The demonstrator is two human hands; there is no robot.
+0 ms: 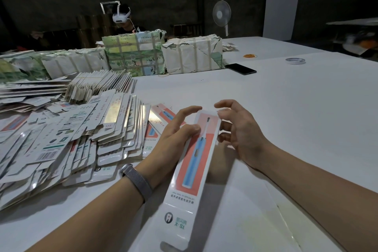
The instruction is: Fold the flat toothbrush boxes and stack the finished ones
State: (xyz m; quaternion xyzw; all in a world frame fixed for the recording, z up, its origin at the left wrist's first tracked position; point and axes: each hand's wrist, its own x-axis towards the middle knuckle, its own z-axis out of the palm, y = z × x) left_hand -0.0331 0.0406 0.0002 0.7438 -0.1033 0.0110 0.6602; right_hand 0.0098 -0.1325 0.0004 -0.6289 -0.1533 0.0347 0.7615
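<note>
A long white toothbrush box (pixel 192 165) with a red panel and a blue toothbrush picture runs from the frame's bottom up to my hands. My left hand (pixel 176 133) holds its far left edge, thumb pressed on the front, index finger arched over the top end. My right hand (pixel 239 129) sits at the box's far right edge, with curled fingers touching the top corner and side. A spread heap of flat toothbrush boxes (pixel 67 137) lies on the white table to the left of my left arm.
Wrapped, strapped bundles (pixel 192 55) line the back of the white table (pixel 296 108), with banded flat boxes (pixel 100 84) in front. A phone (pixel 241 68), a tape roll (pixel 295 60) and rubber bands (pixel 250 55) lie further right. A person with a headset sits behind the bundles; a fan (pixel 222 14) stands nearby.
</note>
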